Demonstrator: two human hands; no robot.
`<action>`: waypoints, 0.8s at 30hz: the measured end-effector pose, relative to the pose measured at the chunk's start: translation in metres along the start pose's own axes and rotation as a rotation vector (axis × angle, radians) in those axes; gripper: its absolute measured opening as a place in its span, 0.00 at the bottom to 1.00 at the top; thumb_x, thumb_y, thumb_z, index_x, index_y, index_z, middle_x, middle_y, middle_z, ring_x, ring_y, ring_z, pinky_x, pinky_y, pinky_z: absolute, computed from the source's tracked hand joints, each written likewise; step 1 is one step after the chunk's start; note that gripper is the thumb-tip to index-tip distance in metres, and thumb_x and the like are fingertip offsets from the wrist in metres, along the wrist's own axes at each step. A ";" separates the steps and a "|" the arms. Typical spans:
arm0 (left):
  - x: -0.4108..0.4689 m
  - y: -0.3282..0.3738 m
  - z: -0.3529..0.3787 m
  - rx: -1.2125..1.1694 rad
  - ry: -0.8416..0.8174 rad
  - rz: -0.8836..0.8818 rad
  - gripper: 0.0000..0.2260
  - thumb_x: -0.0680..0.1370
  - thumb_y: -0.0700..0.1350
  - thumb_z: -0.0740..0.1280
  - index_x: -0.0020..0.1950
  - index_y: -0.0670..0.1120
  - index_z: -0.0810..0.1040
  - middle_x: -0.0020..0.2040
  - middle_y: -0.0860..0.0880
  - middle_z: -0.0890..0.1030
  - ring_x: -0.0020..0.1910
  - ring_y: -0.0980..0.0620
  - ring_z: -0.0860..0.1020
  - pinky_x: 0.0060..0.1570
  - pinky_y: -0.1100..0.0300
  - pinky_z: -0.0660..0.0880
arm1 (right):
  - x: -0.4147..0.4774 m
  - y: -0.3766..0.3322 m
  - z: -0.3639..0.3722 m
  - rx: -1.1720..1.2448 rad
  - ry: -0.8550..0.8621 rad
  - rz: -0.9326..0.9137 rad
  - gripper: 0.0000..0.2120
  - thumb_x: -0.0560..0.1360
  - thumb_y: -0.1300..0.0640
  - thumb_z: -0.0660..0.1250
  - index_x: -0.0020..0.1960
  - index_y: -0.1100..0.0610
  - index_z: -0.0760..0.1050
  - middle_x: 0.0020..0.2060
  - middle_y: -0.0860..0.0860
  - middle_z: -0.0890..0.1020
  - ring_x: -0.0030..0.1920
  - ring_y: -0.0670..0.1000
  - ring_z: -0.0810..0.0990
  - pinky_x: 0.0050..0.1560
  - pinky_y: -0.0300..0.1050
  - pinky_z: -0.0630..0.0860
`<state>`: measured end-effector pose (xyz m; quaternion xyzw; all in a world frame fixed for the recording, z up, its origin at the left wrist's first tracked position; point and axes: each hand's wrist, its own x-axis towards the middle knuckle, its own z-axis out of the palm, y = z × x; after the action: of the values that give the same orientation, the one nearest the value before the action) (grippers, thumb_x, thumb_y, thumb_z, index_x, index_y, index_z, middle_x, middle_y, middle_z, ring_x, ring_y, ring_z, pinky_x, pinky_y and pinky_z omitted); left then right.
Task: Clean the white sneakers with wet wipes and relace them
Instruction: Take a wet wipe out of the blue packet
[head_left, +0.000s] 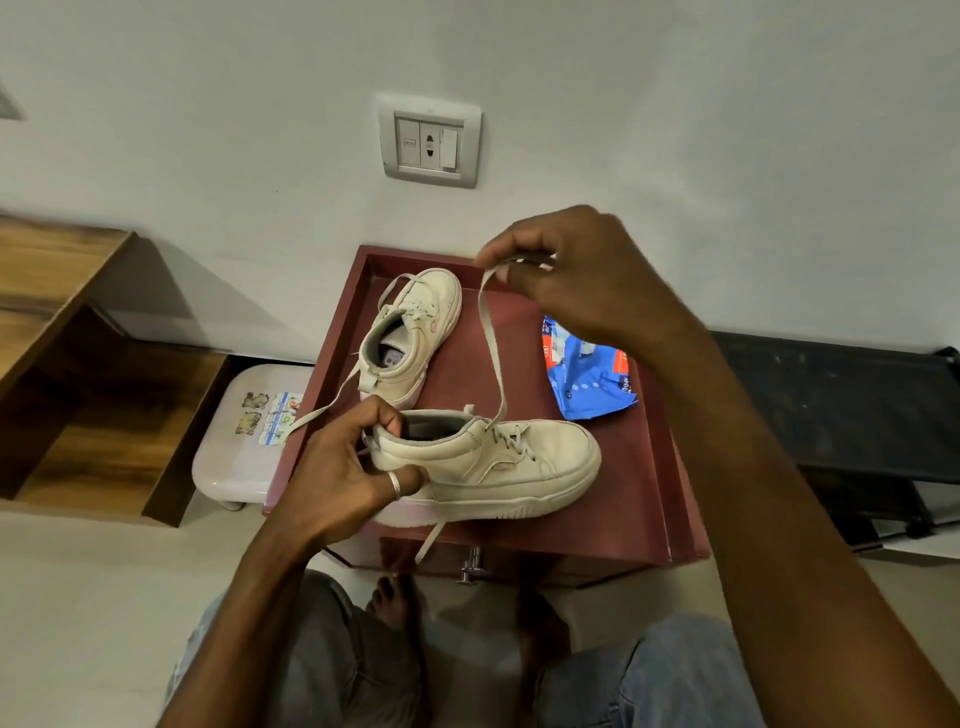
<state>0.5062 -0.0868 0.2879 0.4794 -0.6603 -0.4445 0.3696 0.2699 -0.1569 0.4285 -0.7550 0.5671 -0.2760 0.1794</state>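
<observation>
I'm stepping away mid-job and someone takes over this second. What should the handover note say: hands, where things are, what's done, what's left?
Left hand grips the heel of the near sneaker, holding it on the maroon table.
Right hand pinches that shoe's lace, raised above it; the lace runs down to the upper eyelets.
Far sneaker stands behind, laced, with one end trailing off the table's left edge. Blue wipes pack lies to the right; no wipe is out.
Done: no cleaning visible; both shoes look dingy. Left: wipe both, relace.
</observation>
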 end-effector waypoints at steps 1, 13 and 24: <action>0.000 0.001 0.000 -0.009 0.001 -0.005 0.14 0.64 0.43 0.77 0.43 0.51 0.75 0.42 0.51 0.81 0.40 0.54 0.80 0.39 0.58 0.79 | 0.002 0.003 0.012 0.023 -0.022 0.017 0.12 0.75 0.63 0.68 0.51 0.50 0.85 0.42 0.39 0.83 0.40 0.28 0.76 0.44 0.22 0.67; 0.008 -0.009 -0.002 0.019 0.055 -0.125 0.15 0.63 0.46 0.77 0.45 0.50 0.75 0.37 0.49 0.81 0.31 0.51 0.77 0.32 0.47 0.78 | -0.058 0.096 0.069 0.044 0.198 0.368 0.10 0.78 0.60 0.66 0.57 0.54 0.82 0.53 0.47 0.84 0.52 0.41 0.80 0.49 0.23 0.69; 0.036 -0.006 0.015 0.090 0.095 -0.190 0.15 0.61 0.47 0.74 0.42 0.47 0.72 0.38 0.44 0.80 0.31 0.55 0.74 0.31 0.57 0.75 | -0.038 0.186 0.090 -0.201 0.389 0.467 0.11 0.77 0.61 0.69 0.59 0.60 0.80 0.52 0.56 0.84 0.52 0.55 0.83 0.50 0.47 0.79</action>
<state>0.4847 -0.1184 0.2795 0.5766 -0.6129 -0.4240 0.3348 0.1771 -0.1787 0.2418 -0.5516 0.7731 -0.3091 0.0507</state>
